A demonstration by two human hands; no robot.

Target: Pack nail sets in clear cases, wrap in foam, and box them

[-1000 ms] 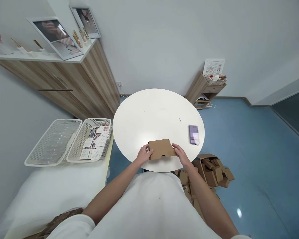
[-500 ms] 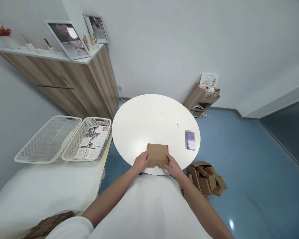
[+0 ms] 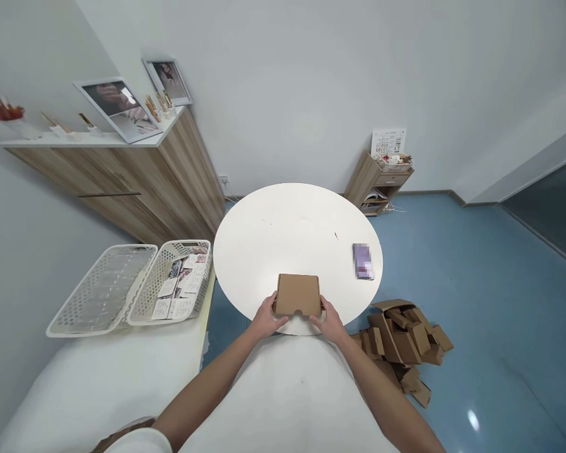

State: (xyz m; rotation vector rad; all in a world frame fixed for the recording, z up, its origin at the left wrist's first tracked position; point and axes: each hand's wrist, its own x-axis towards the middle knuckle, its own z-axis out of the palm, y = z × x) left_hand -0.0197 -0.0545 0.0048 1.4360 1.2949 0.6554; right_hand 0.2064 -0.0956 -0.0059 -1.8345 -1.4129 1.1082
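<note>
A small closed brown cardboard box (image 3: 298,294) lies flat at the near edge of a round white table (image 3: 292,233). My left hand (image 3: 268,316) grips the box's near left corner, fingers curled against its side. At the near right corner my right hand (image 3: 329,318) holds it the same way. Both hands rest at the table's rim, just in front of my body.
A small purple item (image 3: 362,260) lies on the table's right side. Several flat and folded cardboard boxes (image 3: 403,343) are piled on the blue floor at the right. Two white perforated baskets (image 3: 131,284) sit on a white surface at the left, one holding cards. Wooden cabinets stand behind.
The box was turned from a skewed, partly open position to lie square and closed at the table's near edge. Both hands slid to its near corners.
</note>
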